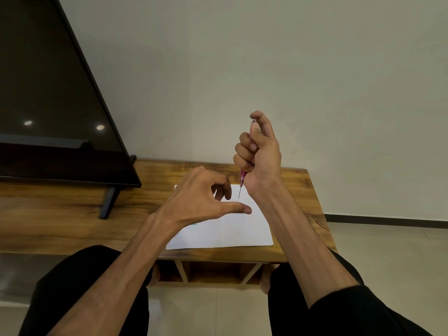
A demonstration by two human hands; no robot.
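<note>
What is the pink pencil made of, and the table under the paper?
The pink pencil in the right hand is probably smooth plastic, going by its even bright colour. Its thin dark tip may be metal or lead. The table looks like varnished wood: brown grain streaks and a slight shine.

You had the paper (230, 231) on the desk (72, 214), the pen (243, 177) above it, the screen (48, 93) standing left, the wall (266, 69) behind.
</note>
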